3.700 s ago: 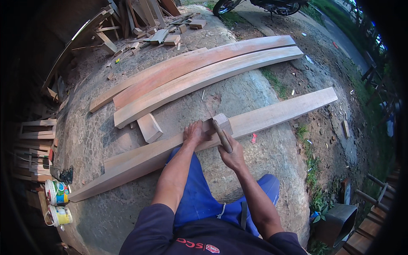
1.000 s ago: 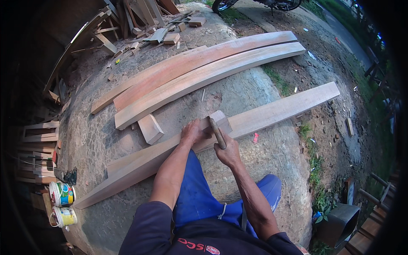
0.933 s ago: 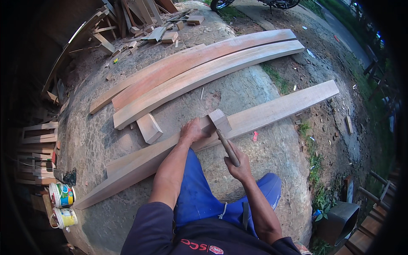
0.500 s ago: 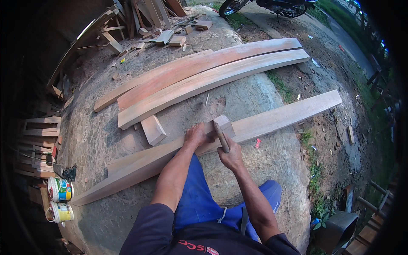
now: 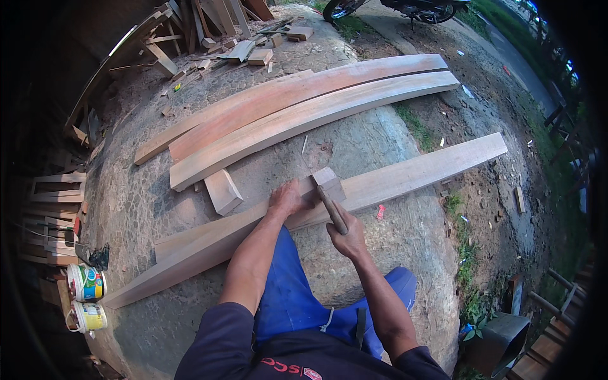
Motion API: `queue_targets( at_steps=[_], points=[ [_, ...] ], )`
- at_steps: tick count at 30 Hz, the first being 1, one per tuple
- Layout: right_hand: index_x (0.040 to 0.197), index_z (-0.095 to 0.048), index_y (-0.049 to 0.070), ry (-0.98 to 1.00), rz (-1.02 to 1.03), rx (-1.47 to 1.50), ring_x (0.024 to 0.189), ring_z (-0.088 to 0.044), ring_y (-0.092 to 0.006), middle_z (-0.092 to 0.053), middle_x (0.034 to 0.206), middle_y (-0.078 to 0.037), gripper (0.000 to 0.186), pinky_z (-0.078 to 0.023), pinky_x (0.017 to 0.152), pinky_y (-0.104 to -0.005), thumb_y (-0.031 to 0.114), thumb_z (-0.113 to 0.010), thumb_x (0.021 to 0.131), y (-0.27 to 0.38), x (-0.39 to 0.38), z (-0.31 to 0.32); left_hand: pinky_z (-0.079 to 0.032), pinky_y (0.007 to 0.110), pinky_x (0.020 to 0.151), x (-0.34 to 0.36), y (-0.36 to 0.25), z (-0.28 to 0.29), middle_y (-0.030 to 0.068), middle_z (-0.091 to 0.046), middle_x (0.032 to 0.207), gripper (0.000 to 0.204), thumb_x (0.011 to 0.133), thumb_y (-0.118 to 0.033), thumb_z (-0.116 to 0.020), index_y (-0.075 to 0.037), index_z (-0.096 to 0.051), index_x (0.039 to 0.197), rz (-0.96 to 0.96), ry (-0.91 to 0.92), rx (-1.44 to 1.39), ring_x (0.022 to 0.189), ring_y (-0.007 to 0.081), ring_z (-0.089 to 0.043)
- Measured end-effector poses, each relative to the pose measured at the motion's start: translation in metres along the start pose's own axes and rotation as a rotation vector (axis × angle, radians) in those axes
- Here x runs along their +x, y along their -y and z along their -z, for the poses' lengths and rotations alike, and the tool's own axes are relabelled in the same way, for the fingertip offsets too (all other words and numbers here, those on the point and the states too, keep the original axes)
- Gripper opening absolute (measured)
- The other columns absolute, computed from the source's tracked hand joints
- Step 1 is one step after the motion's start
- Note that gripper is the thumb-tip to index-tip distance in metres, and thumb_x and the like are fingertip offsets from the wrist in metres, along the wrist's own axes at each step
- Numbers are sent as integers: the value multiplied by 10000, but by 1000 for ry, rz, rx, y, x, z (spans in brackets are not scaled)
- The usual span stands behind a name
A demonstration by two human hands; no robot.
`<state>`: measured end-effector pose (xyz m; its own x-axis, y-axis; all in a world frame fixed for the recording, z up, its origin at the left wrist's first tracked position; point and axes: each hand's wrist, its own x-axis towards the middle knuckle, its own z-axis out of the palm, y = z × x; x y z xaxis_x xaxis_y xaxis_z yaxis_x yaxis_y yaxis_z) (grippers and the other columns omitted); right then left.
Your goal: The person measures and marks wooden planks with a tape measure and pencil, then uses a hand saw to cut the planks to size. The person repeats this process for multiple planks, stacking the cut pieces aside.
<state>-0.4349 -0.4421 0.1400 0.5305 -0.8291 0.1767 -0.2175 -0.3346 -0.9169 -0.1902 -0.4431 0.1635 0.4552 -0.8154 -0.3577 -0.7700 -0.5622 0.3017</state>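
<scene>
A long wooden beam lies slantwise in front of me, its near-left end by the buckets and its squared end block at the middle. My left hand is closed over the beam's upper edge, just left of that end. In my right hand is a tool with a wooden handle. The handle's far end meets the beam's end; the tool's working part cannot be made out. Beneath and beyond, another long beam stretches to the right.
Several long timbers lie farther off, one end over a short block. Two buckets stand at left near stacked wooden frames. Offcuts lie at the back. A motorcycle stands beyond; a square metal duct sits lower right.
My right hand has drawn slightly toward me, and the tool's handle leans more. My left hand keeps its place on the beam. The whole view has shifted slightly.
</scene>
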Motion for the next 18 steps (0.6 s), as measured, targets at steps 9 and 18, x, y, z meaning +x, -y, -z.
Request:
queue_targets(
  at_steps=[9, 18],
  points=[
    [1470, -561, 20, 34, -150, -101, 921, -791, -267, -767, 1140, -195, 690, -604, 810, -337, 28, -710, 796, 126, -203, 135, -505, 496, 1051, 26, 20, -5, 214, -692, 1283, 866, 621, -498, -908, -36, -600, 1285, -30, 101, -65, 1241, 383, -640],
    [1489, -554, 89, 32, -145, -84, 1027, -720, -440, -711, 1191, -269, 664, -571, 900, -462, 114, -682, 838, 10, 13, -10, -511, 501, 1043, 8, 9, -9, 232, -672, 1307, 901, 652, -517, -899, 3, -560, 1305, -23, -32, 51, 1238, 407, -634]
  ],
)
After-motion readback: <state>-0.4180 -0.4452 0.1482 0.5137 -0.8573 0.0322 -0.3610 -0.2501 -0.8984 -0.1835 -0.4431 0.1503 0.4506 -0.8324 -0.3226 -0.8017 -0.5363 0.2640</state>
